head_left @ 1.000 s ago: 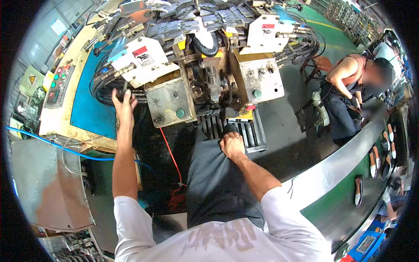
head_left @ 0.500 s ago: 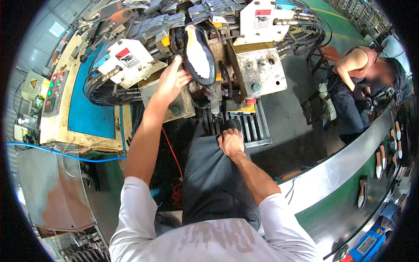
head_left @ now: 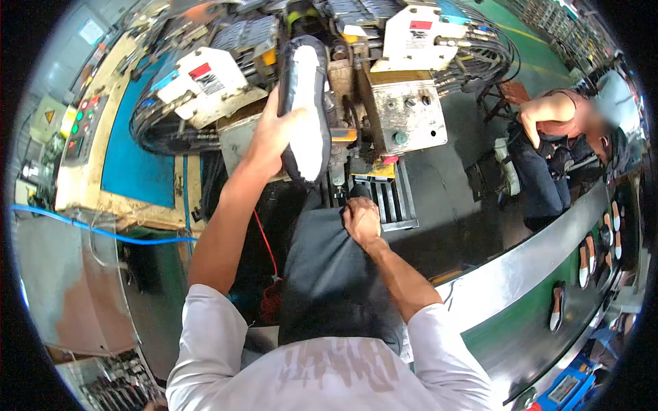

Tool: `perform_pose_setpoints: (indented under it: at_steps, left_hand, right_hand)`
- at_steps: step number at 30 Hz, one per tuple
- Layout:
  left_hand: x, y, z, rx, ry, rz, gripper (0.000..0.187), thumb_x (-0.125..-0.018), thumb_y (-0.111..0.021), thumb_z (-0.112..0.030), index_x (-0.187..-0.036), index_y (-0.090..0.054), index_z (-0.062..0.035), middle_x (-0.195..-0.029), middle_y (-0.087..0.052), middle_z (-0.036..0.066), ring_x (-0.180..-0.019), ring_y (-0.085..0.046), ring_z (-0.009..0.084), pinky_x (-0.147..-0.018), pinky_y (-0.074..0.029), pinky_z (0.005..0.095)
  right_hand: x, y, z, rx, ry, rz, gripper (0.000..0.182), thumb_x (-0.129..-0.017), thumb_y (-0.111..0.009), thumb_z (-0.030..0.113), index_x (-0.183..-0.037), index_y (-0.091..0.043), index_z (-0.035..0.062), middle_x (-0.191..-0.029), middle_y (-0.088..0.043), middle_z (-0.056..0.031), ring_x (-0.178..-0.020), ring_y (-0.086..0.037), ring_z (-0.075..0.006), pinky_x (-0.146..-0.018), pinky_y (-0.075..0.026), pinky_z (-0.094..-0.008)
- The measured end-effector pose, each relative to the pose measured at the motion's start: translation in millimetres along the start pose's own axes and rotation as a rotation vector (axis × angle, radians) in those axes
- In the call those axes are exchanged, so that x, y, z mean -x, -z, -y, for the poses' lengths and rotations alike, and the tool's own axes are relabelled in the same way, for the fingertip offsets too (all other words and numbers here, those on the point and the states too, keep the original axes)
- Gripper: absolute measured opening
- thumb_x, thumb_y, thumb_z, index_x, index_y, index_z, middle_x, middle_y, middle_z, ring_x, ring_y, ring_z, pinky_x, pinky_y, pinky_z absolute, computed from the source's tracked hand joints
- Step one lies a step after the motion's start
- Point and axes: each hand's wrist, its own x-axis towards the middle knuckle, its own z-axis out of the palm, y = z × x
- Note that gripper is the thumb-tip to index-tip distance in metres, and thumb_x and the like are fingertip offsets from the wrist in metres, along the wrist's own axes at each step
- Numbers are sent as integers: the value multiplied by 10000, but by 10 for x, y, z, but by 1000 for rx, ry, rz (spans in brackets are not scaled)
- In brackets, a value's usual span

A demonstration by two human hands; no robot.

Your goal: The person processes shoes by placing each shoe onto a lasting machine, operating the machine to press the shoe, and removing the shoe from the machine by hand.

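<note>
Left arm extended forward and upward; left hand [head_left: 271, 137] with fingers [head_left: 293, 118] curled in a grasp. Right arm bent; right hand [head_left: 361, 220] clenched, resting on the raised knee.

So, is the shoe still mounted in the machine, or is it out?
Out. The left hand holds the shoe sole-up, clear in front of the machine. The right hand rests on the knee.

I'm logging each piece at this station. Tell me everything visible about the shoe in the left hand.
The shoe is a slim, dark slip-on with a black upper and a pale, whitish sole face turned to the camera. It stands nearly upright, lengthwise up and down, in front of the machine. The left hand grips its left edge; nothing else plainly touches it.
</note>
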Motion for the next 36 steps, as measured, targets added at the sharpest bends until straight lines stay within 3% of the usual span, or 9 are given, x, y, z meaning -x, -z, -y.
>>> perform_pose_setpoints:
  at_steps: [5,9,15,24,27,30,33,35,36]
  left_hand:
    - [870,281,135,-228,-60,-120,964,-890,-835,-66,-1682,-291,7,-1428,-612,133,-1194,-637,190,-1001,-559,346]
    - [1500,486,514,-363,-228,-139,1058,-879,-893,-95,-1689,-227,45,-1558,-515,183,-1400,-529,233,-1180,-440,354]
    - [2536,752,414,-310,-202,-238,1031,-873,-830,0,-1702,-217,16,-1636,-442,183,-1545,-410,255,-1279,-312,379]
    - [4354,1370,753,-72,144,-752,1183,-798,-933,-304,-1717,-249,-8,-1626,-469,229,-1510,-454,290,-1256,-344,393]
    - [5042,1533,931,-167,292,-1078,1232,-799,-944,-311,-1739,-200,-30,-1616,-492,249,-1421,-554,324,-1210,-419,408]
    - [5783,1594,830,282,285,-1348,1185,-847,-914,-278,-1745,-176,-48,-1561,-546,232,-1282,-654,305,-1136,-490,423]
    - [6634,1759,1089,133,236,-1549,1097,-913,-868,-258,-1763,-182,-150,-1412,-670,182,-1187,-694,293,-1036,-553,439]
    - [6949,1850,1066,7,438,-1682,1131,-893,-868,-260,-1730,-158,12,-1523,-565,230,-1306,-626,296,-1127,-483,386]
    - [6910,1758,827,-83,508,-1728,1141,-888,-869,-278,-1733,-156,8,-1541,-552,227,-1346,-599,301,-1155,-456,379]
  right_hand:
    - [-289,630,708,-810,-329,-123,416,-1073,-692,285,-1346,-712,-29,-1364,-732,-194,-1305,-662,-287,-1115,-502,-415]
    - [-716,1183,1876,-1330,-30,-83,722,-1063,-739,338,-1622,-436,-3,-1426,-663,-209,-1281,-636,-251,-1121,-488,-374]
    - [-486,879,2616,-1220,22,322,728,-1017,-801,383,-1561,-515,-8,-1313,-691,-126,-1177,-638,-189,-1071,-505,-342]
    - [529,-9,3515,-1027,153,913,685,-1080,-713,343,-1626,-479,2,-1501,-617,-157,-1368,-568,-205,-1191,-410,-358]
    - [703,-134,3343,-785,268,959,539,-1072,-726,269,-1529,-599,12,-1446,-671,-156,-1315,-631,-232,-1144,-469,-378]
    - [579,-325,2822,-357,834,603,330,-1047,-663,122,-1340,-707,-25,-1382,-702,-243,-1289,-672,-413,-1116,-518,-441]
    - [301,-414,1969,-255,689,654,290,-1048,-632,89,-1295,-726,-31,-1312,-738,-232,-1231,-702,-402,-1077,-540,-440]
    - [61,-636,1048,-267,443,636,272,-1056,-601,79,-1256,-739,-41,-1272,-757,-212,-1168,-729,-362,-1045,-550,-421]
    - [13,-466,972,-235,535,582,268,-1059,-599,87,-1249,-739,-40,-1259,-758,-211,-1153,-732,-361,-1038,-553,-429]
